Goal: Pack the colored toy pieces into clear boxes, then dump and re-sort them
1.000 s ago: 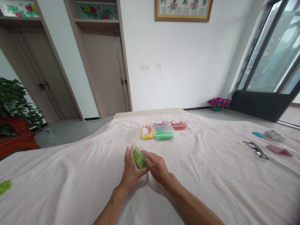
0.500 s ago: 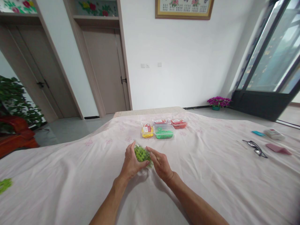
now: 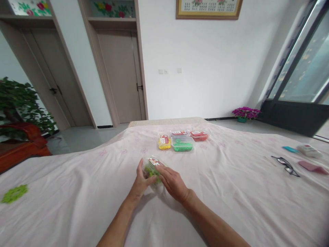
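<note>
A clear plastic box (image 3: 153, 161) with a printed label on top and light green pieces inside is between my hands, just in front of me on the cloth. My left hand (image 3: 141, 181) grips its left and near side, thumb across the near face. The fingers of my right hand (image 3: 174, 181) lie together along the box's right side and top, partly hiding it. Farther back stand a box of yellow pieces (image 3: 164, 142), a box of green pieces (image 3: 182, 144), a box of red pieces (image 3: 199, 136) and another labelled box (image 3: 179, 132).
A flat, light green joined piece (image 3: 14, 193) lies at the far left of the pink-white cloth (image 3: 231, 206). To the right are eyeglasses (image 3: 285, 165), a dusty-pink folded cloth or case (image 3: 312, 166), a blue item (image 3: 290, 149) and a white pack (image 3: 308, 150).
The box between my hands has turned, so its label now shows on top. My right fingers have shifted over the top. The whole view has swung slightly left.
</note>
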`<state>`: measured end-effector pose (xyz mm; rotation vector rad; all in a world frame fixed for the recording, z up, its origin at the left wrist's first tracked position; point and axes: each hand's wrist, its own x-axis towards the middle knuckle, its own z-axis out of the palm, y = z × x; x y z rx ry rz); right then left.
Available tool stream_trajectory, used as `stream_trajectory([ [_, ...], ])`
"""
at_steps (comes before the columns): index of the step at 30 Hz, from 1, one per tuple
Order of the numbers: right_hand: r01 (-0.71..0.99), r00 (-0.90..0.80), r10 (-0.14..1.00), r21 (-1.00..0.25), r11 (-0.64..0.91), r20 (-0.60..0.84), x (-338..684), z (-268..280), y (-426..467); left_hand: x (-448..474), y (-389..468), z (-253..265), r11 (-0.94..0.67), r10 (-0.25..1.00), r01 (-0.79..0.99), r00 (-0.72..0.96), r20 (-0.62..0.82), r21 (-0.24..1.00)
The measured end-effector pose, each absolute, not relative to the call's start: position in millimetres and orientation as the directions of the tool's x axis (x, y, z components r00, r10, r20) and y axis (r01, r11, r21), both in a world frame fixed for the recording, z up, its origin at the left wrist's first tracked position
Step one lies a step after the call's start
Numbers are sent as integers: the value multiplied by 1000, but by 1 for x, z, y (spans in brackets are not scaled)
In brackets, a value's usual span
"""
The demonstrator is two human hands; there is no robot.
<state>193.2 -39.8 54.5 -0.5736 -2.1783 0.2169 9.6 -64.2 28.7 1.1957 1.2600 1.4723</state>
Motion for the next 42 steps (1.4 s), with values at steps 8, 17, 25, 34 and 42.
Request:
stream_trajectory([
  [8, 368, -512, 416, -246, 897, 752, 185, 41, -40, 21, -74, 58, 118, 973, -428, -132, -191, 896],
  [17, 352, -538, 416, -253, 901, 733, 190, 43, -30, 38, -66, 61, 128, 921, -345, -306, -240, 930],
  [25, 477, -578, 547, -293, 829, 606, 203, 53, -14, 33, -66, 55, 109, 942, -340, -264, -206, 934],
  [34, 434, -544, 599, -414, 800, 588, 206, 42, -1, 33, -64, 52, 122, 946, -295, -253, -201, 948],
  [42, 290, 2, 904, -865, 410, 428, 220, 24, 21, 38, -64, 45, 115, 917, -340, -325, -232, 933],
])
